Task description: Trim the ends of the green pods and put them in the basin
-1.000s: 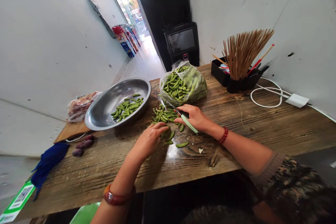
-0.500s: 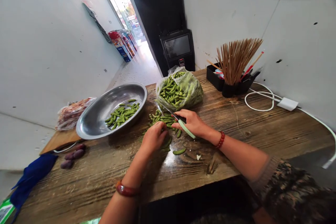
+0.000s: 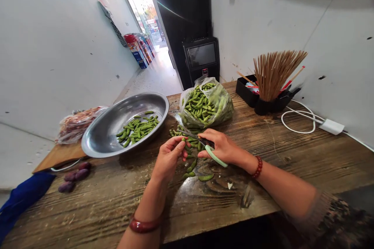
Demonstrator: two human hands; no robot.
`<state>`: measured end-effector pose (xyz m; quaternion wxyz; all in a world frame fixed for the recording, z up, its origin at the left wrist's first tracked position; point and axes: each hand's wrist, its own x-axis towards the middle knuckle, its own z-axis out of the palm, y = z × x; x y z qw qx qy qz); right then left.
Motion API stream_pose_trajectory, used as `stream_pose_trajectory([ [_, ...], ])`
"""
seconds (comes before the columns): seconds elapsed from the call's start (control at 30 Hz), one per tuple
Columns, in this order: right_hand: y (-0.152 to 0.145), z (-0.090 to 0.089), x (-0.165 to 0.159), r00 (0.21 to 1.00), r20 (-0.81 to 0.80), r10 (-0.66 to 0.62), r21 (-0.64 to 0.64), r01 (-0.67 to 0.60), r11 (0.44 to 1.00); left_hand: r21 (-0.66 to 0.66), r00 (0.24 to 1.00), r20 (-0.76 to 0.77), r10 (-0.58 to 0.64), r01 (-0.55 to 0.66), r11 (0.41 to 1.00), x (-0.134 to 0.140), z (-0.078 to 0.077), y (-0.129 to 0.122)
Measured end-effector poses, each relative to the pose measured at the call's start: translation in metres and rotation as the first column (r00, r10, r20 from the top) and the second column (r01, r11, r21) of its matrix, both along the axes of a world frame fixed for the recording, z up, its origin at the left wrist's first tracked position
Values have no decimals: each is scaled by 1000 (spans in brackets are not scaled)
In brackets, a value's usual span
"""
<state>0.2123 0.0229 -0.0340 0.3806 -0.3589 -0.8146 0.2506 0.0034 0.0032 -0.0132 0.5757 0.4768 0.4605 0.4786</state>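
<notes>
My right hand [image 3: 219, 148] is closed on a pair of scissors [image 3: 215, 157] with pale green handles, the blades pointing left over the loose pods. Pinched between the thumb and fingers of my left hand [image 3: 172, 156] is a green soybean pod [image 3: 184, 140], close to the scissor blades. Loose soybean pods [image 3: 191, 165] lie on the table under and around both hands. Behind them stands a clear plastic bag [image 3: 224, 111] full of pods. A wide steel basin [image 3: 97, 132] to the left holds more pods on its bottom.
On the wooden table [image 3: 117, 198], several purple tubers [image 3: 76, 176] and a blue cloth [image 3: 26, 194] lie at left, beside a plastic-wrapped bundle [image 3: 77, 124]. At right are a black holder [image 3: 247, 92] with wooden skewers [image 3: 274, 74] and a white cable [image 3: 298, 129].
My left hand has lifted and turned, now showing a pod in its pinch near the blades. The scissors look more open. The whole view has shifted slightly.
</notes>
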Motion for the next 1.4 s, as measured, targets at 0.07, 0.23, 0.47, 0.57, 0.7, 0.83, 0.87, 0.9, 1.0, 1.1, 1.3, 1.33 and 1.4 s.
stream_pose_trajectory([
  [0.07, -4, 2, 0, 997, 71, 26, 22, -28, 999, 28, 1000, -22, 4, -3, 1000, 0, -1, -1],
  [0.23, -9, 4, 0, 986, 153, 61, 27, -66, 997, 89, 995, -96, 30, -21, 996, -2, -3, -3],
  [0.47, -9, 2, -1, 987, 124, 99, 36, -104, 994, 103, 993, -115, 31, -20, 994, 3, -1, -5],
  [0.57, -9, 1, -1, 987, 119, 109, 35, -114, 993, 113, 993, -117, 27, -14, 993, 3, -1, -5],
  [0.7, -10, 2, -2, 987, 121, 107, 25, -111, 994, 116, 991, -129, 29, -14, 993, 3, -4, -5],
  [0.83, -10, 2, -3, 990, 85, 111, 14, -113, 994, 112, 993, -115, 36, -23, 993, 3, -5, -5],
  [0.87, -10, 1, -4, 991, 75, 113, 12, -114, 993, 114, 992, -118, 39, -25, 993, 3, -5, -5],
  [0.9, -9, 0, -4, 991, 67, 113, 14, -115, 993, 117, 992, -123, 41, -27, 993, 3, -5, -5],
  [1.0, -7, -1, -4, 992, 62, 113, 22, -115, 993, 120, 989, -143, 40, -23, 992, 2, -3, -5],
  [1.1, -6, -3, -4, 991, 78, 112, 28, -114, 993, 120, 986, -164, 36, -16, 993, 1, -1, -6],
  [1.3, -5, -3, -4, 989, 102, 107, 28, -110, 994, 121, 978, -205, 35, -10, 993, -1, 2, -6],
  [1.33, -4, -3, -3, 988, 101, 113, 28, -116, 993, 120, 977, -211, 34, -9, 993, -2, 3, -6],
  [1.4, -3, -4, -3, 988, 88, 127, 30, -130, 991, 112, 978, -206, 34, -11, 994, -2, 3, -5],
])
